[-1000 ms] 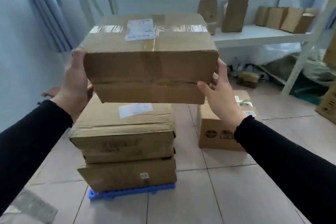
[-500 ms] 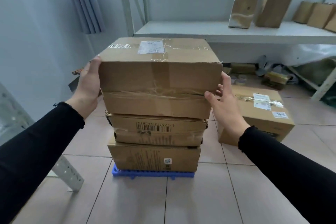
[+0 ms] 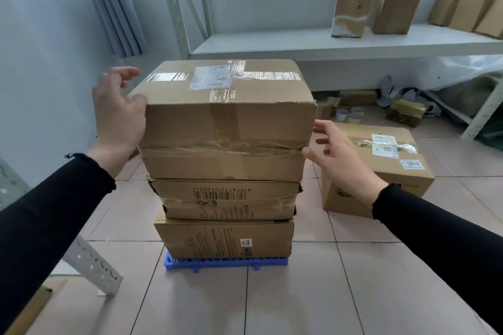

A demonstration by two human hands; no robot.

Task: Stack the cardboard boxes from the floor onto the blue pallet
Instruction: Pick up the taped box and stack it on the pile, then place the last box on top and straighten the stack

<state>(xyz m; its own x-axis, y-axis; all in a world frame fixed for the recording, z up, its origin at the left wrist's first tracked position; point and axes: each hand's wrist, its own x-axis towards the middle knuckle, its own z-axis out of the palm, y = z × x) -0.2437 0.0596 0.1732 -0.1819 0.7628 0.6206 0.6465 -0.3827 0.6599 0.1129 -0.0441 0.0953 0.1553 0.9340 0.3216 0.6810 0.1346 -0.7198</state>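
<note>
A taped cardboard box with a white label rests on top of a stack of two other cardboard boxes, the middle box and the bottom box, on the blue pallet. My left hand is at the top box's left side, thumb touching the corner, fingers spread. On the other side, my right hand hovers just off its right face, fingers apart, holding nothing. Another cardboard box sits on the floor tiles to the right of the stack.
A white shelf behind carries several upright cardboard pieces. Tape rolls and small clutter lie under it. A perforated metal rack leg slants at the lower left. A grey curtain hangs by the left wall.
The top box has come down onto the stack and now rests there. Both hands have let go of its sides and opened, the right one pulling slightly away.
</note>
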